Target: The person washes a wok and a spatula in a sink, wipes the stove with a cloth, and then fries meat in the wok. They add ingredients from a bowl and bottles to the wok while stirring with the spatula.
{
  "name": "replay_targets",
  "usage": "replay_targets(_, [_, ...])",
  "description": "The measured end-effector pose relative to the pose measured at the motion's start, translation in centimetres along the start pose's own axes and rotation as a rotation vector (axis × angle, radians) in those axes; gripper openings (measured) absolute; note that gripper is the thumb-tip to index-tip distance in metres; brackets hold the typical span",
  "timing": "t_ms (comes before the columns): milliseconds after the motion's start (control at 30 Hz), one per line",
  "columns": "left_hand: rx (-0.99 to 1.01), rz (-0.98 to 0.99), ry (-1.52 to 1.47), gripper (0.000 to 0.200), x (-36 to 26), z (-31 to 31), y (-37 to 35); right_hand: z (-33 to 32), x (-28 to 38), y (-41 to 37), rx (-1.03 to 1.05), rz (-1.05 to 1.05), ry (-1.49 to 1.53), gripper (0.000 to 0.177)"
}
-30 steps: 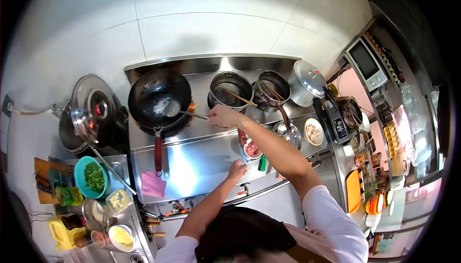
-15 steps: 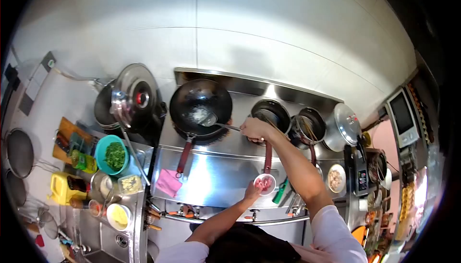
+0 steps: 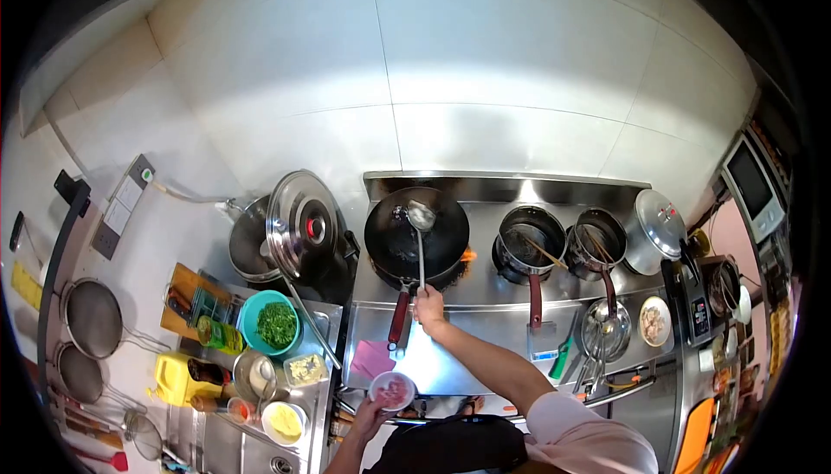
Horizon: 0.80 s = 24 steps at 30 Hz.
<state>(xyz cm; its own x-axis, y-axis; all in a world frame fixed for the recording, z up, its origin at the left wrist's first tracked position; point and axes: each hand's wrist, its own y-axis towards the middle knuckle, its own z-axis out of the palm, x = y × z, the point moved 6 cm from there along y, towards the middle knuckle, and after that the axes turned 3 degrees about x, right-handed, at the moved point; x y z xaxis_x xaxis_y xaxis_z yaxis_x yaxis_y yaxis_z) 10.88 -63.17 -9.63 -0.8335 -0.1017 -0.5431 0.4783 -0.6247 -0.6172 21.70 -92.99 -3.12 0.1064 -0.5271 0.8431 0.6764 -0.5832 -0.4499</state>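
Observation:
My right hand (image 3: 428, 308) is closed around the handle of a long metal ladle (image 3: 421, 240). The ladle's bowl rests inside the black wok (image 3: 441, 253), near its far side, with some shiny liquid around it. The wok's dark red handle (image 3: 399, 318) points toward me, just left of my right hand. Low in the view, my left hand (image 3: 368, 418) grips a small white bowl (image 3: 409, 400) by its side. Pinkish raw meat (image 3: 394, 388) lies in the bowl, which is above the counter's front edge.
Flame (image 3: 468, 255) shows at the wok's right edge. Two saucepans (image 3: 530, 245) stand to the right, near a green-handled knife (image 3: 564, 354) and a small scale (image 3: 544, 354). A pink cloth (image 3: 372, 359) lies on the front ledge. Greens fill a turquoise bowl (image 3: 251, 335) at left.
The view has shifted. My right hand has brought the ladle leftward, its handle now pointing toward me. My left hand has carried the bowl of meat left. Flame now shows beside the wok.

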Motion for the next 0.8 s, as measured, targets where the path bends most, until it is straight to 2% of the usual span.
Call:
replay_targets(67, [-0.120,0.049,-0.025,0.041,-3.1,-2.0,-2.0,0.3,0.0,-2.5,-0.012,-0.012,0.032,0.025])
replay_targets(100, [-0.095,0.268,0.327,0.036,-5.0,-4.7,-1.1,0.5,-0.3,-4.1,0.015,0.008,0.123,0.020])
replay_targets(133, [-0.068,0.488,0.674,0.031,-5.8,-6.8,-0.3,0.8,-0.3,-5.7,0.073,0.140,0.208,0.015])
replay_targets(167, [-0.111,0.309,0.038,0.033,-9.1,-2.3,-2.5,0.5,0.5,-7.4,0.096,0.181,0.207,0.015])
replay_targets(233, [-0.038,0.396,0.044,0.033,-13.6,-0.7,-1.7,-1.1,1.4,-8.1,0.111,0.212,0.204,0.015])
replay_targets(267, [-0.104,0.396,0.063,0.033,-15.3,-0.9,-0.3,-2.1,1.5,-7.9,0.160,0.236,0.123,0.015])
replay_targets(333, [-0.045,0.519,0.200,0.034,-19.7,1.3,2.9,-3.7,1.9,-8.0,0.197,0.251,0.047,0.015])
replay_targets(400, [-0.043,0.564,0.337,0.038,-23.7,4.7,6.0,-5.3,3.8,-8.6,0.146,0.135,-0.251,0.018])
replay_targets(433, [-0.004,0.630,0.417,0.043,-25.4,6.2,8.0,-5.8,4.7,-9.1,0.171,0.139,-0.296,0.014])
replay_targets(467, [-0.102,0.623,0.455,0.046,-26.9,8.4,9.3,-6.1,5.2,-9.4,0.157,0.133,-0.289,0.014])
replay_targets(500, [-0.076,0.685,0.624,0.052,-28.3,9.9,11.4,-6.5,5.6,-9.6,0.144,0.104,-0.297,0.013])
replay_targets(533, [-0.223,0.892,0.971,0.060,-29.5,9.0,16.5,-6.9,5.9,-9.7,0.131,0.075,-0.306,0.013])
replay_targets(567, [-0.324,0.821,1.159,0.064,-30.6,13.7,14.6,-7.4,6.0,-9.7,0.117,0.071,-0.298,0.013])
replay_targets(600, [-0.332,0.864,1.241,0.063,-30.9,16.0,15.7,-7.5,5.9,-9.6,0.182,0.060,-0.313,0.015])
replay_targets(633, [-0.356,1.019,1.326,0.062,-30.9,17.2,18.1,-7.5,5.9,-9.7,0.246,0.048,-0.326,0.018])
replay_targets(733, [-0.359,1.003,1.626,0.057,-30.5,21.6,21.8,-6.3,7.1,-10.9,0.203,0.054,-0.372,0.021])
replay_targets(800, [-0.312,1.090,1.758,0.056,-29.8,23.7,23.3,-5.8,7.0,-10.4,0.183,0.053,-0.368,0.015])
